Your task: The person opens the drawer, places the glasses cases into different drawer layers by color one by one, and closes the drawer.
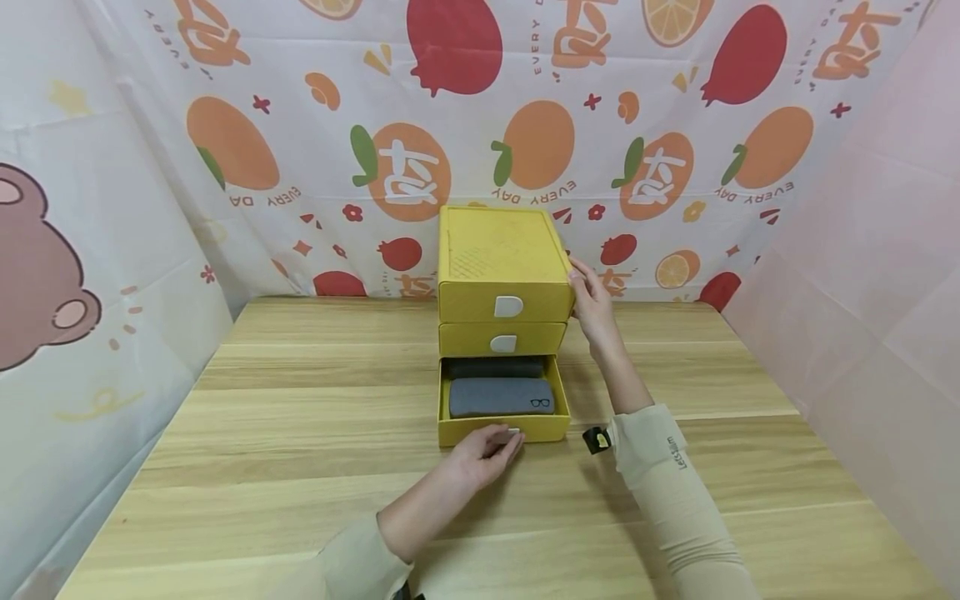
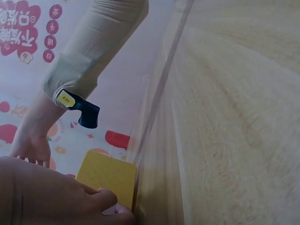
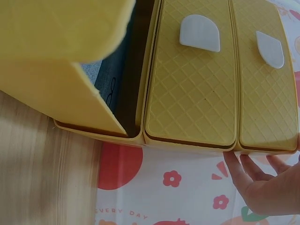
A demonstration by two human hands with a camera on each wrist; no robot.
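Observation:
A yellow drawer unit [image 1: 498, 242] stands at the table's back, its bottom drawer [image 1: 551, 427] pulled out. Inside that drawer lies a grey-blue glasses case [image 1: 491, 397] printed with small spectacles; a darker case [image 1: 495, 367] sits behind it. My left hand [image 1: 476, 460] pinches the white handle [image 1: 513, 431] on the bottom drawer's front, covering most of it. With fairly straight fingers, my right hand [image 1: 596, 310] touches the unit's right side near the top. The right wrist view shows these fingers [image 3: 238, 171] against the side, beside the closed upper drawers [image 3: 192, 89].
The wooden table [image 1: 315, 442] extends around the unit. A fruit-patterned curtain [image 1: 315, 167] hangs close behind, with pale cloth at both sides. A black wrist camera [image 1: 597, 440] sticks out from the right cuff.

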